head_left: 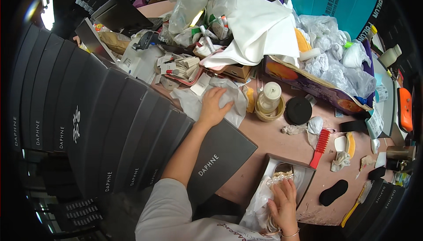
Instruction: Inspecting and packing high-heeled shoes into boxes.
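Observation:
My left hand (214,106) lies with its fingers apart on a crumpled sheet of white tissue paper (187,100), beside the lid of a dark grey shoebox (220,153). Lower right, an opened shoebox (307,177) holds a sandal (282,177) with a pearl-studded strap, amid white wrapping paper (260,197). Over that sandal my right hand (284,201) is curled, fingers on the strap side and thumb toward the paper. Its palm side is hidden, as is most of the shoe.
Dark grey shoeboxes (101,122) stand in a long row at left. On the pink table are a red brush (320,148), a round black lid (298,110), a pump bottle (269,98), a carton of crumpled plastic bags (326,84) and a black pad (333,192).

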The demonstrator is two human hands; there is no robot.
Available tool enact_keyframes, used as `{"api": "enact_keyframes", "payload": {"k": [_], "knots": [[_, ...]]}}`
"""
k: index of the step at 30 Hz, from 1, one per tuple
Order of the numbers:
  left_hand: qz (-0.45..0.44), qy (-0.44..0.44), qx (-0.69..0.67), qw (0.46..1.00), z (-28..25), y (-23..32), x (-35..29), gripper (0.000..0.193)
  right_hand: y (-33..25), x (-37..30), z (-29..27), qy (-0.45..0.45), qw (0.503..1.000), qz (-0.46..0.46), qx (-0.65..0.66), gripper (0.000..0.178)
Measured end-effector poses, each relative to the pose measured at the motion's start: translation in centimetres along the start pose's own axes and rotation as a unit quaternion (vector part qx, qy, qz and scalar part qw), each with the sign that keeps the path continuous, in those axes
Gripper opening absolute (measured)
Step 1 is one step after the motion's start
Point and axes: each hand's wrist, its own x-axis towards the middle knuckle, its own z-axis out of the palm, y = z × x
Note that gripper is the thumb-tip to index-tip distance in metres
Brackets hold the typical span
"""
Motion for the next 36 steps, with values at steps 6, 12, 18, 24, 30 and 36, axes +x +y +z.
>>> {"api": "enact_keyframes", "payload": {"k": [6, 12, 18, 24, 30, 36], "knots": [[-0.025, 0.069, -0.106, 0.992, 2.5, -3.4, -0.2, 0.034, -3.4, 1.9, -7.1, 0.009, 0.999, -0.017, 0.051, 0.045], [-0.016, 0.112, -0.025, 0.993, 2.8, -3.4, -0.7, 0.031, -11.6, 18.9, -14.7, 0.147, 0.907, -0.322, -0.229, 0.060], [-0.018, 0.113, -0.031, 0.993, 2.9, -2.4, -0.2, 0.031, -15.6, 34.2, -11.8, 0.035, 0.844, -0.344, -0.410, 0.098], [-0.012, 0.135, -0.028, 0.990, 2.5, -2.3, -0.2, 0.024, -13.8, 41.6, -8.9, 0.016, 0.803, -0.290, -0.521, 0.036], [-0.018, 0.128, -0.037, 0.991, 2.5, -2.4, -0.3, 0.023, -17.1, 44.9, -13.7, 0.197, 0.834, -0.354, -0.373, 0.013], [-0.013, 0.122, -0.037, 0.992, 2.6, -2.3, -0.1, 0.025, -22.4, 45.9, -15.4, 0.225, 0.821, -0.384, -0.358, 0.019]]}}
